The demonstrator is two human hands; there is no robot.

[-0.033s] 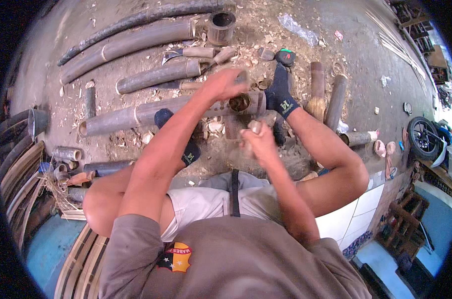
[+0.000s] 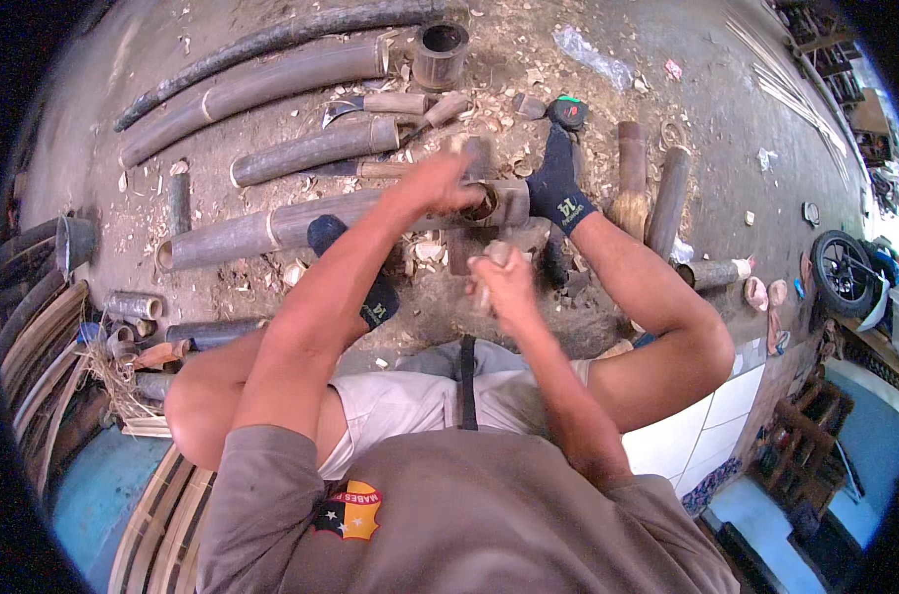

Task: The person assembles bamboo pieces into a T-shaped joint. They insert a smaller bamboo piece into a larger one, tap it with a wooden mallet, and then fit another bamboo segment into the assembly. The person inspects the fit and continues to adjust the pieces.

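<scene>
A: Where is the thing that is being worked on?

B: The long grey bamboo tube (image 2: 293,223) is laid across the floor, in front of the body. Its right end is held near the dark sock (image 2: 556,176) on the right foot.

A: What has been done to it?

B: A hole (image 2: 484,203) has been cut in its top, close to the right end. Lots of wood chips (image 2: 429,253) are spread about, so much cutting seems to have been done in this spot.

A: What is being done by the hands?

B: The left hand (image 2: 442,186) is held right beside the hole. It is too blurred for its grip to be told. A pale wooden handle (image 2: 498,251) is held tight in the grip of the right hand (image 2: 507,285), just below the tube. The other end of the tool cannot be made out.

A: How much is left?

B: That can only be guessed. The inside of the hole looks brown and rough, so it may be only partly done. On the bigger tube (image 2: 261,91) farther off, no hole like it can be seen.
</scene>
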